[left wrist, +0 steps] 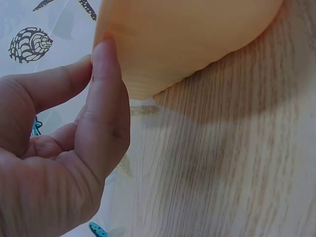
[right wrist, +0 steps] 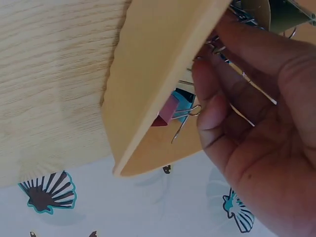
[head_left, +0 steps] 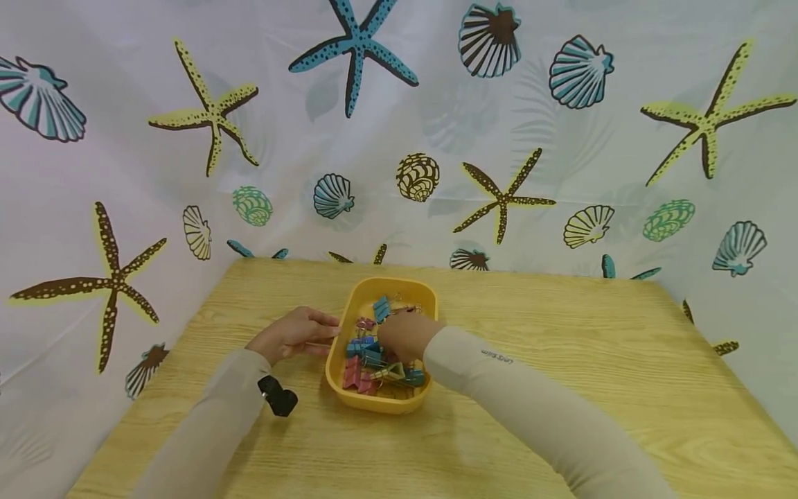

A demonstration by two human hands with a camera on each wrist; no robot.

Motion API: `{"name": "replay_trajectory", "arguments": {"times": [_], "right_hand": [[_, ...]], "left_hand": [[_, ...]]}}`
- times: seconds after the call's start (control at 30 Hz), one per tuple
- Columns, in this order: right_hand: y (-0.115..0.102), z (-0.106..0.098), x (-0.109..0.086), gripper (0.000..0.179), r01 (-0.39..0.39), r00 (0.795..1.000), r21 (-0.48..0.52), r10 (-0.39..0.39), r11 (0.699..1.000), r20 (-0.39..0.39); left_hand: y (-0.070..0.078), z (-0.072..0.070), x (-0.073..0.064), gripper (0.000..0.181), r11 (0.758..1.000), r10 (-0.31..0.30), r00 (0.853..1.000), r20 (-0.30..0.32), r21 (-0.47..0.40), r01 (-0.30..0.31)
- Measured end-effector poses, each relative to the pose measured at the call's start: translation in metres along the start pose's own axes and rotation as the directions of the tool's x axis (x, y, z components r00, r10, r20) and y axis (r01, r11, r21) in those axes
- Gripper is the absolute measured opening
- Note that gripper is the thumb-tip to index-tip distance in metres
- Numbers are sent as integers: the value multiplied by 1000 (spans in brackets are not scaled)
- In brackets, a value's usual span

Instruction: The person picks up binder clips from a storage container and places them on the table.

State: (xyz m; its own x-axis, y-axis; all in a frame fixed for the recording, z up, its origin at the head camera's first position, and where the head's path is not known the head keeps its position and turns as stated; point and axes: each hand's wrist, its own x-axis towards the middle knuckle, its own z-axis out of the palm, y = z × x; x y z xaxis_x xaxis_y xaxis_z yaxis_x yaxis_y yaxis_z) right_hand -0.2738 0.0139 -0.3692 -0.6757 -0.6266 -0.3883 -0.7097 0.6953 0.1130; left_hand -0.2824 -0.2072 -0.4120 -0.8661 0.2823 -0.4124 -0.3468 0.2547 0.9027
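1. Here, in the head view, we see a yellow tray [head_left: 382, 402] on the wooden table [head_left: 561, 346], with a patterned cloth [head_left: 430, 132] behind. Pink, blue and teal binder clips [head_left: 352, 373] lie heaped inside it. For sorting through such a heap, we judge it best to steady the tray and lift each clip by its body, since the wire handles look apt to snag. The left hand [head_left: 293, 336] is at the tray's left wall; the right hand [head_left: 405, 336] reaches in over the right rim, its fingertips hidden.

2. In the left wrist view, we think a light hold serves well: enough to keep the tray from sliding, too little to tip it. The left hand is bent, and two of its digits come together at the tray's edge, where they seem to pinch it.

3. In the right wrist view, we would free any hooked wire before lifting. The right hand is half curled among the clips, with wire loops [right wrist: 216, 48] beside its fingertips; we cannot tell whether it grips one. A pink clip [right wrist: 167, 109] lies near it, inside the wall.
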Motion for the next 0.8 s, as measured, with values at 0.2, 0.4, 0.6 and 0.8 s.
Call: {"name": "replay_trajectory", "arguments": {"times": [0.2, 0.4, 0.6, 0.8], "right_hand": [[7, 2, 1, 26, 69, 994, -15, -70, 998, -83], [14, -1, -1, 22, 115, 988, 4, -114, 993, -100], [16, -8, -7, 55, 115, 989, 5, -114, 993, -92], [20, -9, -11, 52, 129, 970, -11, -128, 992, -206]], "left_hand": [[-1, 0, 2, 46, 1000, -8, 1000, -1, -14, 8], [0, 0, 3, 47, 1000, -12, 1000, 1, -21, 12], [2, 1, 1, 45, 1000, -5, 1000, 12, -6, 5], [3, 1, 0, 46, 1000, 1, 1000, 20, 0, -1]]}}
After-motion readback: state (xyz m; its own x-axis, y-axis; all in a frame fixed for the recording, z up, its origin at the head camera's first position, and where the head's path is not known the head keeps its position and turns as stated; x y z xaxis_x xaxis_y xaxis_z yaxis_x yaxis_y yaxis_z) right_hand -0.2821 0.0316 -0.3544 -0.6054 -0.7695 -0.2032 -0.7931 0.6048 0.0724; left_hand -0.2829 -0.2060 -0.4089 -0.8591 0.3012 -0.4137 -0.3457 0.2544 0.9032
